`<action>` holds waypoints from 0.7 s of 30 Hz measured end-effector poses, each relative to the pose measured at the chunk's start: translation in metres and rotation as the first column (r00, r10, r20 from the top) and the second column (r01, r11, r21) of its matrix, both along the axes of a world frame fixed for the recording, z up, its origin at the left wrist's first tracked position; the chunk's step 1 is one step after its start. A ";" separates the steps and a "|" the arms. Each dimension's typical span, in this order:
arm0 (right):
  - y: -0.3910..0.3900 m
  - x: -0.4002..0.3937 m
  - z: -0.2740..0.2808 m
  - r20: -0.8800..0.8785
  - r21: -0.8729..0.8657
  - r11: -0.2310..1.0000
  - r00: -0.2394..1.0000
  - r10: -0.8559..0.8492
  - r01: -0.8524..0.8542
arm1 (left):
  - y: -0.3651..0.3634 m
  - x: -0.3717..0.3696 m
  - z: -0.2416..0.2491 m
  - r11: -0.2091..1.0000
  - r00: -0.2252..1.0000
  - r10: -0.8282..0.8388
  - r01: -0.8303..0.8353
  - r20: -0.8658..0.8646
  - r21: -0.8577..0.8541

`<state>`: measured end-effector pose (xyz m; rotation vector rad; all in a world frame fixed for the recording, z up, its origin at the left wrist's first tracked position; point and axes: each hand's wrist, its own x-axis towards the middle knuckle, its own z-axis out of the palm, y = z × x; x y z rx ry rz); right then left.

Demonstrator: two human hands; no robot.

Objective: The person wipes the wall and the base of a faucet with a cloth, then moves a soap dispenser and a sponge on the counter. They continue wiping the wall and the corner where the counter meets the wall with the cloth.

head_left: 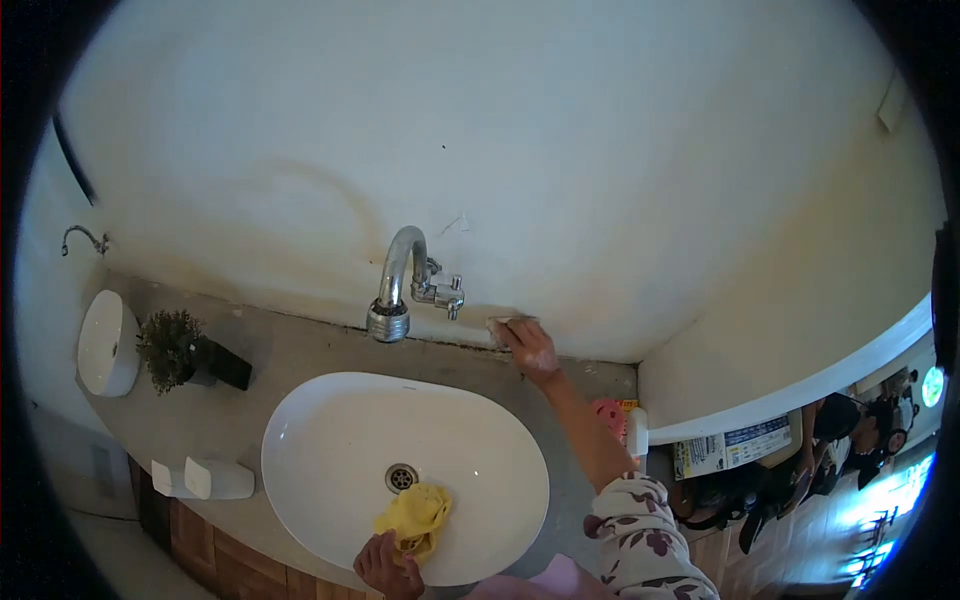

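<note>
My right hand (533, 350) is closed on a whitish cloth (497, 329) and presses it to the foot of the wall, right of the chrome faucet (397, 285). At the near rim of the white oval sink (330, 440), my left hand (388, 568) touches a crumpled yellow cloth (417, 515). That cloth lies in the basin beside the drain (401, 477). The left fingers are bent over the cloth's lower edge.
On the counter (270, 345) stand a potted plant (172, 345), white containers (220, 479) and a second basin (108, 343) at left. A pink item (609, 417) and a white bottle (637, 432) are at right. People (850, 420) are beyond the curved wall.
</note>
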<state>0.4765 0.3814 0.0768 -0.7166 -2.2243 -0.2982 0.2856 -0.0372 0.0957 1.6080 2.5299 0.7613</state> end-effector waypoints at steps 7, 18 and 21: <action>-0.009 0.003 -0.077 0.139 -0.298 0.952 0.990 -0.037 0.077 | 0.020 0.017 0.045 0.996 1.000 -0.016 0.017 -0.008 0.086; -0.057 0.092 -0.034 -0.237 -0.890 0.348 0.352 -0.906 0.295 | 0.000 -0.003 0.006 0.992 0.990 -0.111 0.116 -0.090 0.051; -0.012 0.118 -0.084 -0.380 -0.918 0.348 -0.165 -0.910 0.190 | 0.001 -0.004 0.005 0.989 0.988 -0.139 0.142 -0.069 0.044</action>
